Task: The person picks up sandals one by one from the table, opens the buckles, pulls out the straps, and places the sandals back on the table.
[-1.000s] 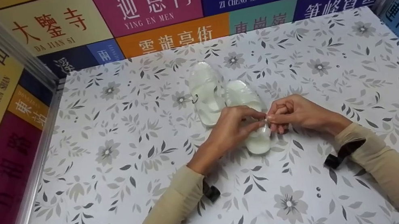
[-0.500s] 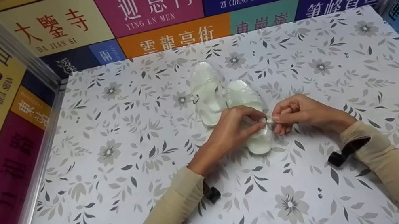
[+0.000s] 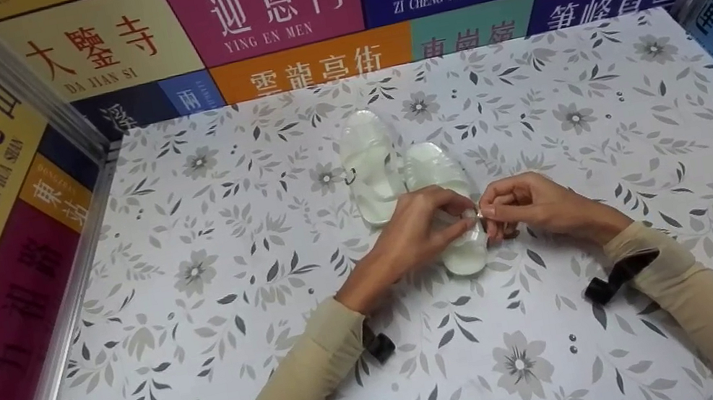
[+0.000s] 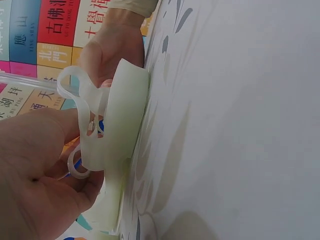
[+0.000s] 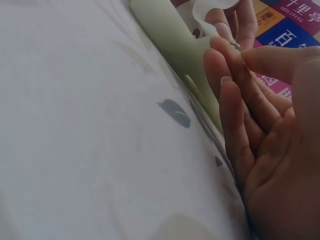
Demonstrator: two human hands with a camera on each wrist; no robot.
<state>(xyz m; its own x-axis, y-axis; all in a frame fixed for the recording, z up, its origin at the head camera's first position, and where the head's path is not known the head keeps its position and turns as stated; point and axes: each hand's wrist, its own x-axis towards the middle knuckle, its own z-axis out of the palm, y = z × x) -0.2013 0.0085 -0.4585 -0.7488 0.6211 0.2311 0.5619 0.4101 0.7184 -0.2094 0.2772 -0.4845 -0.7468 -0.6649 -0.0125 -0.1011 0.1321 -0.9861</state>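
Two pale green, translucent sandals lie on the table: one sandal (image 3: 364, 136) at the back left, the other sandal (image 3: 427, 165) nearer and under the hands. My left hand (image 3: 409, 227) reaches over the nearer sandal and pinches its thin strap (image 4: 84, 107) between thumb and fingers. In the left wrist view a narrow strap loop sticks out by those fingers. Facing it on the right, my right hand (image 3: 533, 204) pinches a tiny shiny piece (image 5: 235, 45) by the strap, perhaps a buckle. The fingers partly hide it.
A white tabletop (image 3: 618, 183) printed with grey flowers and leaves spreads around the sandals. Colourful panels with lettering (image 3: 270, 2) stand along the back and both sides. Dark wrist mounts (image 3: 378, 343) sit at both sleeves.
My right hand has drawn a little to the right, then come back left, close to the left fingertips. My left hand and both sandals have hardly moved.
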